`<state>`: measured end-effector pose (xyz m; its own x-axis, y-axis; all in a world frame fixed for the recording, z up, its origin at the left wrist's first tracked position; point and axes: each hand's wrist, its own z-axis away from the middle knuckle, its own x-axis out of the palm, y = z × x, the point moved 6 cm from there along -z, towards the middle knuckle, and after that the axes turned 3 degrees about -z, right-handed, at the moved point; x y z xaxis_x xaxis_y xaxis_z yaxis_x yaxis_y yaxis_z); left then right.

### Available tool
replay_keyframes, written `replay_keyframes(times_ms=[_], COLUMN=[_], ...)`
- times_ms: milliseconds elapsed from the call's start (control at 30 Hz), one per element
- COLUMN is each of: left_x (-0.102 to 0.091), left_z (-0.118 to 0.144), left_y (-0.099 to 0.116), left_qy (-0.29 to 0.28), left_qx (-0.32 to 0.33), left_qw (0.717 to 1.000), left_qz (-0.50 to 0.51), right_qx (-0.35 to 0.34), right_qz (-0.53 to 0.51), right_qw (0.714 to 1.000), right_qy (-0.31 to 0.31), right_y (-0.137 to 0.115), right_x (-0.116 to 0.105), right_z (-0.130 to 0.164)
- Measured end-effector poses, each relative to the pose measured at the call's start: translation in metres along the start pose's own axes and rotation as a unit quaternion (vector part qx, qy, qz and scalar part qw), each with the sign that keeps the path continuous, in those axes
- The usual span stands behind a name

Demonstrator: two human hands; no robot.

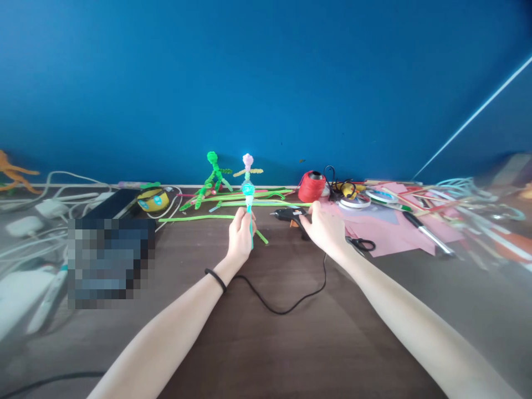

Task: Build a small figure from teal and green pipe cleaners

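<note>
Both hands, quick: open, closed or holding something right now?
Left hand: closed, holding the pink-headed figure by its teal stem.
Right hand: closed on the black glue gun.

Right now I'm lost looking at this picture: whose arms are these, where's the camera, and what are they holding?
There's no machine here: these are a person's own bare hands, seen by one camera worn on the head. The left hand holds up a small pastel figure. The right hand grips a black glue gun. On the dark tabletop lie fuzzy green strips, a red spool and pink paper, among other things.
</note>
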<state>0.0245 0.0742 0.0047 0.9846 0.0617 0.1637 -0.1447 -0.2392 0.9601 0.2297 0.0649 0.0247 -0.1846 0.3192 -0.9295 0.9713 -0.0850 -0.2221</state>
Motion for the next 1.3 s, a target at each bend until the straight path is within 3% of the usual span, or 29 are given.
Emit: replay_keyframes(times_ms=[100, 167, 267, 367, 433, 567, 733, 867, 1000, 1300], left_x=[-0.001, -0.001, -0.001, 0.000, 0.000, 0.000, 0.003, 0.008, 0.010, 0.007], left_z=[0.000, 0.000, 0.000, 0.000, 0.000, 0.000, -0.001, -0.001, -0.001, -0.003], left_y=[0.000, 0.000, -0.001, -0.001, -0.001, -0.001, -0.001, 0.000, 0.001, -0.001], left_qy=[-0.001, -0.003, -0.003, -0.008, -0.010, -0.009, -0.050, -0.086, -0.104, -0.080], left_qx=[0.002, 0.004, 0.011, 0.015, 0.013, 0.000, -0.021, -0.031, -0.028, -0.048], left_qw=[1.000, 1.000, 1.000, 1.000, 1.000, 1.000, 0.998, 0.996, 0.994, 0.996], left_qz=[-0.015, -0.020, -0.016, -0.003, -0.001, -0.003, -0.028, -0.017, -0.007, -0.002], right_qx=[-0.042, -0.124, -0.313, -0.405, -0.395, -0.310, -0.236, -0.229, -0.226, -0.193], right_qz=[-0.018, -0.071, -0.155, -0.175, -0.191, -0.253, -0.330, -0.339, -0.328, -0.308], right_qw=[0.999, 0.990, 0.937, 0.895, 0.897, 0.916, 0.913, 0.912, 0.917, 0.929], right_qy=[0.022, 0.020, -0.020, -0.060, -0.057, 0.006, 0.041, 0.016, 0.034, 0.078], right_y=[-0.014, -0.030, -0.063, -0.080, -0.080, -0.064, -0.047, -0.047, -0.047, -0.038], right_x=[-0.001, 0.001, 0.008, 0.018, 0.021, 0.018, 0.013, 0.015, 0.014, 0.004], right_z=[0.007, 0.015, 0.036, 0.052, 0.052, 0.039, 0.031, 0.032, 0.031, 0.030])
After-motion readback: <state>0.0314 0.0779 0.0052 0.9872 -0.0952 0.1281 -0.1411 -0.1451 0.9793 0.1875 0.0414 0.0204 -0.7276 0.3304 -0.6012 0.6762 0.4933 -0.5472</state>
